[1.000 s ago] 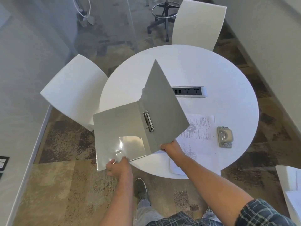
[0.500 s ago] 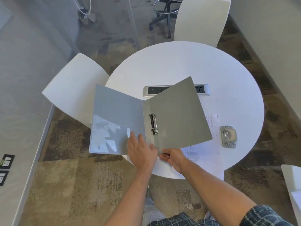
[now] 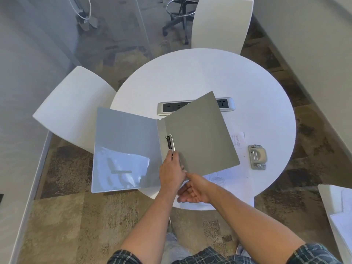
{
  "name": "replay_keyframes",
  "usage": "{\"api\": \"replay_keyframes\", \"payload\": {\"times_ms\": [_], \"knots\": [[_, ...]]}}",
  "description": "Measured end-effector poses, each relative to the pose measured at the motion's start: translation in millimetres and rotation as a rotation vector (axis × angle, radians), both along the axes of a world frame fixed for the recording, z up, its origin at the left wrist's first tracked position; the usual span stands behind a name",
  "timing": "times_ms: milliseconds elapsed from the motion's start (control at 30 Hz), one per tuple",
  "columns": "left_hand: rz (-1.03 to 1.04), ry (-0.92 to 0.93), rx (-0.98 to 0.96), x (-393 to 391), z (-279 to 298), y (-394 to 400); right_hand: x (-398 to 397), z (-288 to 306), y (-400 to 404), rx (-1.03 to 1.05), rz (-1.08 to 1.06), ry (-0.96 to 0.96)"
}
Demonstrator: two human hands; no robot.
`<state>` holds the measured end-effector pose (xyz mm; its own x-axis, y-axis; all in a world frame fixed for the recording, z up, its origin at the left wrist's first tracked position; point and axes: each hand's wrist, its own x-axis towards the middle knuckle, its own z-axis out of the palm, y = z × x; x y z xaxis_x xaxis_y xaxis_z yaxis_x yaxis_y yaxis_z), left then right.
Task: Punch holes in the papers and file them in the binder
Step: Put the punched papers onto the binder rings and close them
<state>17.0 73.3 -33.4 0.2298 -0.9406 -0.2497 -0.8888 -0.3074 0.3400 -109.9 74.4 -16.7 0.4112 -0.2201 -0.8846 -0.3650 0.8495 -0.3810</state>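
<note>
A grey binder (image 3: 198, 134) lies open at the centre of the frame, on the near left part of a round white table (image 3: 190, 73). Its left cover hangs past the table edge and carries a clear plastic pocket. The left hand (image 3: 171, 173) rests on the spine with fingers curled around the lower end of the metal ring mechanism (image 3: 170, 143). The right hand (image 3: 194, 191) is just below it, palm up and fingers loosely open, holding nothing. Printed papers (image 3: 230, 180) lie under the binder's right cover; their text is too small to read. A grey hole punch (image 3: 257, 156) sits to the right of the binder. A power socket strip (image 3: 171, 108) is set into the table above the binder.
</note>
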Motion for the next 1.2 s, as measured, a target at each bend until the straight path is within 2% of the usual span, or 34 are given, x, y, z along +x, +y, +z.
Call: {"api": "replay_keyframes", "payload": {"times_ms": [67, 200, 267, 433, 533, 700, 767, 833, 967, 1200], "knots": [[0.008, 0.037, -0.07, 3, -3, -2, 5, 14, -7, -0.173, 0.035, 0.063], [-0.004, 0.024, -0.126, 5, -3, -6, 8, 15, -23, -0.774, 0.105, 0.358], [-0.014, 0.032, -0.16, 4, -4, -6, 8, 13, -31, -0.899, 0.086, 0.451], [0.121, 0.008, -0.17, 8, -7, -8, 8, 17, -44, -0.927, 0.124, 0.6], [0.152, 0.038, -0.131, 15, -9, -15, 8, 10, -51, -0.973, 0.26, 0.656], [0.087, 0.024, -0.124, 28, -9, -26, 3, -1, -61, -1.028, 0.51, 0.691], [0.047, 0.013, -0.132, 31, -9, -31, 2, -11, -66, -1.098, 0.555, 0.654], [-0.003, -0.02, -0.164, 34, -9, -34, 2, -18, -70, -1.155, 0.563, 0.535], [-0.088, -0.074, -0.249, 38, -12, -35, 7, -21, -74, -1.116, 0.53, 0.303], [-0.044, -0.058, -0.236, 41, -21, -39, 18, -27, -75, -1.054, 0.529, 0.235]]}}
